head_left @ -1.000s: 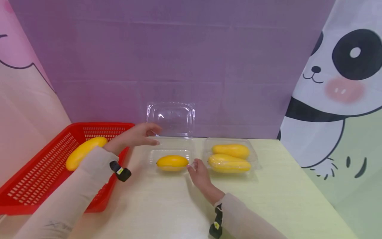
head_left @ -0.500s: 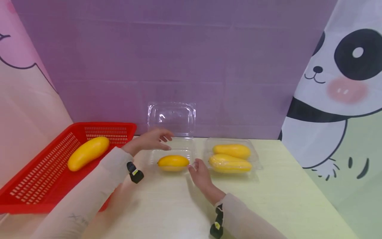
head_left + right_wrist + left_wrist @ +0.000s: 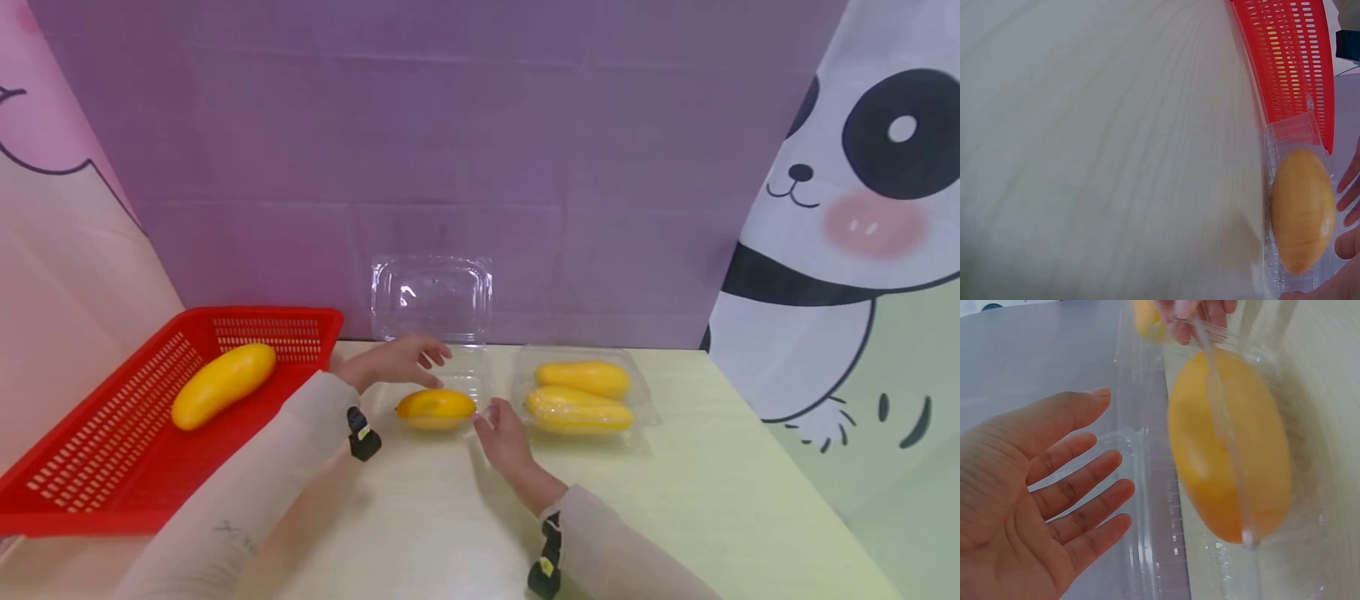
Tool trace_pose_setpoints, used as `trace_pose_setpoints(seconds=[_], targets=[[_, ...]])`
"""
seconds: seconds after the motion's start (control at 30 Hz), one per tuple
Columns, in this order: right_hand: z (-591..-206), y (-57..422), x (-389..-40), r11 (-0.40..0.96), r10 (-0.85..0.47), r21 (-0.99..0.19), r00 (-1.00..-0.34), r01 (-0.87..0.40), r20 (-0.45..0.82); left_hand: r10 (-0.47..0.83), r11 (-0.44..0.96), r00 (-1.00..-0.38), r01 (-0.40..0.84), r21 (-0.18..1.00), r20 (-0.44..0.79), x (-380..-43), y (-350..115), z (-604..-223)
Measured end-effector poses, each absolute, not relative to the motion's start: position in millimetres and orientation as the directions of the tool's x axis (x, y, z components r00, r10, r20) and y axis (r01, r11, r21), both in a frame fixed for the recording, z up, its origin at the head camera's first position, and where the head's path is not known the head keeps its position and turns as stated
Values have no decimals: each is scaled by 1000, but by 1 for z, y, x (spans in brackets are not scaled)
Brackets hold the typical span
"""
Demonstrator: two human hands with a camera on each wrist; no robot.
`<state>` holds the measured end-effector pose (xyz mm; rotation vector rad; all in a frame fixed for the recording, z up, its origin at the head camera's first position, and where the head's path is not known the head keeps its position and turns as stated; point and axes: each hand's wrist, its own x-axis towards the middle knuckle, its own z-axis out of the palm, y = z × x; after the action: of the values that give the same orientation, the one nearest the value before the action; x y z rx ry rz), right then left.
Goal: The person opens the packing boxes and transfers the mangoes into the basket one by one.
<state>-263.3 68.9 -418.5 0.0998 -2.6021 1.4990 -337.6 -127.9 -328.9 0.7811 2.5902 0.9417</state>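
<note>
A clear plastic clamshell box (image 3: 480, 371) lies open on the table, its clear lid (image 3: 431, 296) standing up at the back. Inside it sits an orange-yellow oval fruit (image 3: 435, 409), also large in the left wrist view. My left hand (image 3: 405, 360) hovers above the box's back left side, fingers spread and relaxed, with nothing in them; the left wrist view shows its palm (image 3: 1013, 500) apart from the fruit. At the box's right edge, my right hand (image 3: 506, 437) pinches the rim between thumb and fingers. The left wrist view shows those fingers (image 3: 1213, 315) at the rim.
To the right, another clear box (image 3: 637, 392) holds two long yellow fruits (image 3: 577, 410). A red plastic basket (image 3: 150, 475) stands on the left with one long yellow fruit (image 3: 225, 385) in it. A purple backdrop (image 3: 450, 150) rises behind the table (image 3: 420, 533).
My left hand has moved right and slightly down, from beside the basket to above the open box. The right hand and the fruit in the box have stayed in place.
</note>
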Motion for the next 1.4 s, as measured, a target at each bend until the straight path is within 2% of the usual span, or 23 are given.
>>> trace_pose_setpoints(seconds=[0.2, 0.43, 0.77, 1.03, 1.4], targets=[[-418, 69, -262, 485, 8, -867, -990, -116, 138, 547, 691, -822, 336, 640, -159, -339, -124, -338], [-418, 68, -262, 477, 5, -872, -991, -113, 132, 540, 748, -799, 311, 586, -266, -337, -120, -340], [-419, 69, -261, 491, 3, -861, -989, -128, 149, 494, 790, -779, 217, 574, -386, -342, -116, -350], [-418, 70, -261, 487, 1, -864, -990, -125, 143, 510, 792, -743, 209, 573, -435, -346, -116, -360], [-417, 71, -262, 489, 8, -867, -993, -100, 120, 501, 783, -751, 182, 595, -430, -347, -114, -365]])
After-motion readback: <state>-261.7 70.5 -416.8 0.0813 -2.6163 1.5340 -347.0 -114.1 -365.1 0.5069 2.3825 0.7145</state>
